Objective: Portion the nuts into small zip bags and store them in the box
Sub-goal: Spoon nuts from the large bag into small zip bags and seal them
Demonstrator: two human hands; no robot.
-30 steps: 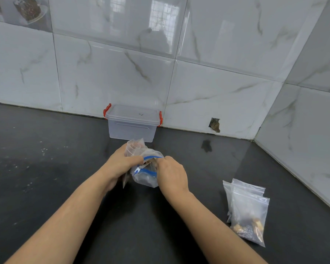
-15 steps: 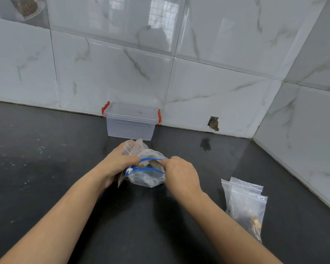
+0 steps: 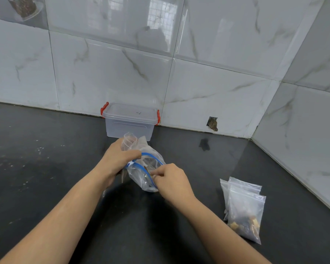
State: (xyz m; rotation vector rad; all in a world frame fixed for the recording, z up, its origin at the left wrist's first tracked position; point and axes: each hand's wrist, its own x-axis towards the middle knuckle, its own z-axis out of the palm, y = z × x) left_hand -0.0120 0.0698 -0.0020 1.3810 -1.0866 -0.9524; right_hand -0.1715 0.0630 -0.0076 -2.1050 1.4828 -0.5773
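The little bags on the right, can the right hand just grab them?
Probably not yet: the path over the counter to the little bags looks free, but the right hand is pinching the big bag.

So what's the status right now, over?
Both hands on blue-zip bag, mouth open. Two small bags lie right. Box lidded. Nothing blocking.

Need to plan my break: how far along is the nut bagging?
Done: small bags lie filled at right. In hand: left hand and right hand hold the big bag open. Left: the box is lidded, no bags visible inside.
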